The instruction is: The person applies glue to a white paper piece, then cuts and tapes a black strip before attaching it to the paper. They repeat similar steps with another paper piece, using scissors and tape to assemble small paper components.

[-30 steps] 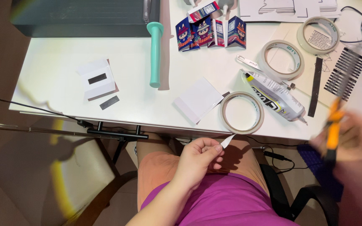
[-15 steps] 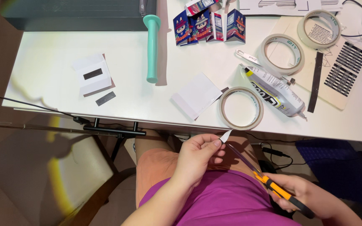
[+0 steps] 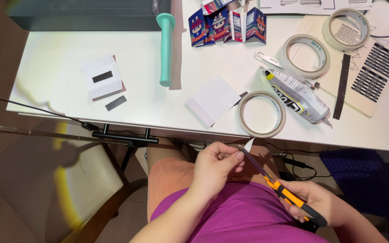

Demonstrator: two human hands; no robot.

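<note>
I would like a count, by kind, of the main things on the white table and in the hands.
Tape rolls: 3
Glue tube: 1
Scissors, in the right hand: 1
Small white scrap, in the left hand: 1
Teal handle: 1
White folded cards: 2
Total: 9

Magenta top, orange shorts, bare forearms, no sleeves/jewelry visible

The scissors (image 3: pixel 289 198) have orange and black handles. The paper piece (image 3: pixel 249 144) is white. The table (image 3: pixel 59 81) is white, the roller handle (image 3: pixel 165 45) mint green.
</note>
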